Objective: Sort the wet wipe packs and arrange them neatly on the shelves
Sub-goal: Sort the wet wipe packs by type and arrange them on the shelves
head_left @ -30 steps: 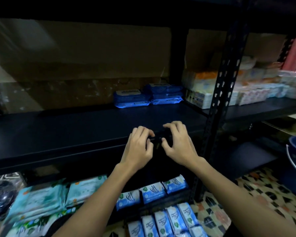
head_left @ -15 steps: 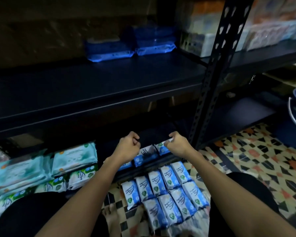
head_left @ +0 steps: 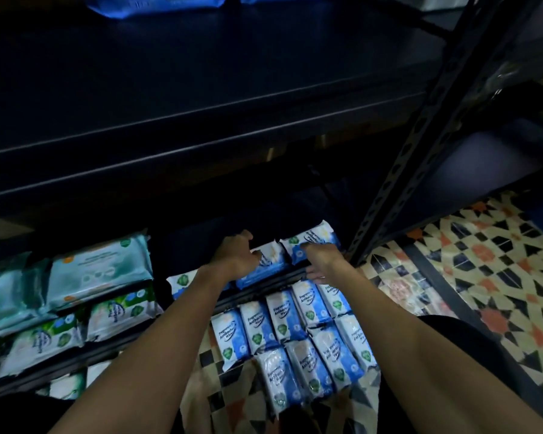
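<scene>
Head view looks down into a dim black metal rack. Both hands reach onto the bottom shelf (head_left: 264,278). The left hand (head_left: 235,256) has its fingers curled over the far end of a blue-and-white wipe pack (head_left: 268,264) that lies flat at the shelf's front edge, and it holds that pack. The right hand (head_left: 322,260) lies over the near end of the next blue pack (head_left: 311,241), just to the right and touching the first; its fingers are mostly hidden behind the wrist, so I cannot tell whether they grip or merely rest there. Another blue pack (head_left: 182,281) peeks out left of the left forearm on the same shelf.

On the patterned tile floor (head_left: 483,277), directly in front of the shelf and between the two forearms, a cluster of blue packs (head_left: 292,336) lies in two rough rows, edges touching. Farther left on the bottom shelf sit larger teal packs (head_left: 98,269), with green-and-white packs (head_left: 119,314) just in front of them.

Above, the middle shelf (head_left: 201,89) is a broad dark board, with dark blue packs (head_left: 157,4) at its back edge, cut off by the frame. A perforated upright post (head_left: 420,145) rises on the right.
</scene>
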